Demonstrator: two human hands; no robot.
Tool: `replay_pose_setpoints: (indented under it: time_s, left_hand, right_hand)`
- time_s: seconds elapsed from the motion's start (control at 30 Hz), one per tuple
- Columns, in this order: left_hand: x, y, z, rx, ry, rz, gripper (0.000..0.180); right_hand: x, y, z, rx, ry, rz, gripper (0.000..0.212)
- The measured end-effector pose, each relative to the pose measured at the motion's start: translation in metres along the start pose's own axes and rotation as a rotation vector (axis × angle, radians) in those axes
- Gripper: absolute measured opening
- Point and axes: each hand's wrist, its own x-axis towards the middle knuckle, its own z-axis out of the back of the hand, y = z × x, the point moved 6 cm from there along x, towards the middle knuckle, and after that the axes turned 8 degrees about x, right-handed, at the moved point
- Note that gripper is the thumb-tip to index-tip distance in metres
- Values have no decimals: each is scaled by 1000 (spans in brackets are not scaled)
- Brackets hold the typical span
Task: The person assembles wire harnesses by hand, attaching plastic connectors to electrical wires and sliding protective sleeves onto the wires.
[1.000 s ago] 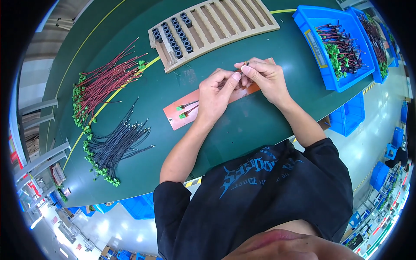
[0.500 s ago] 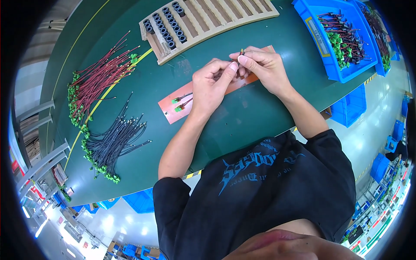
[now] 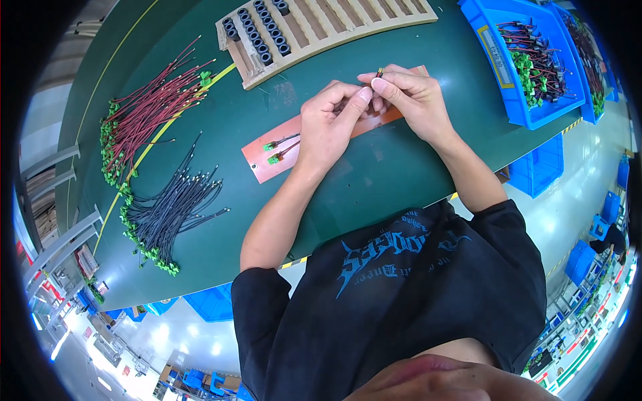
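Observation:
My left hand (image 3: 329, 127) and my right hand (image 3: 416, 101) meet above a long orange strip (image 3: 257, 172), thumbs and fingertips pinched close together. A black wire (image 3: 287, 139) and a dark red wire (image 3: 289, 150), each with a green connector at the near-left end, run along the strip and under my left hand. Short wire tips (image 3: 380, 71) poke up past my right fingertips. Both hands appear closed on these wires; whatever else sits between the fingers is hidden.
Bundles of red wires (image 3: 150, 123) and black wires (image 3: 175, 207) with green connectors lie at left. A slotted wooden tray (image 3: 294, 57) with several black cylindrical rings (image 3: 262, 41) stands at the back. Blue bins (image 3: 511, 110) holding wire assemblies are at right, on the green table (image 3: 374, 180).
The view has shifted slightly. My hands stay together over the strip, and the wire tips now point up a little more to the right between my right fingers.

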Motion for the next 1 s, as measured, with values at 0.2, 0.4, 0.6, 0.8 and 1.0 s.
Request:
replay_pose_setpoints:
  time_s: [0.2,0.4,0.6,0.8,1.0]
  left_hand:
    - [1,1,-1,-11,0,-21,13]
    - [3,-2,-1,41,9,-39,13]
    - [1,4,-3,191,58,-74,14]
    - [-2,0,-2,281,109,-75,19]
    - [-4,-3,27,-41,-160,-62,38]
  right_hand:
    - [2,-1,-1,13,29,65,26]
    - [4,2,7,-10,32,57,23]
    - [-9,11,14,-358,-8,147,23]
    - [-14,2,15,-168,-5,-38,24]
    - [-19,5,15,-353,-55,231,23]
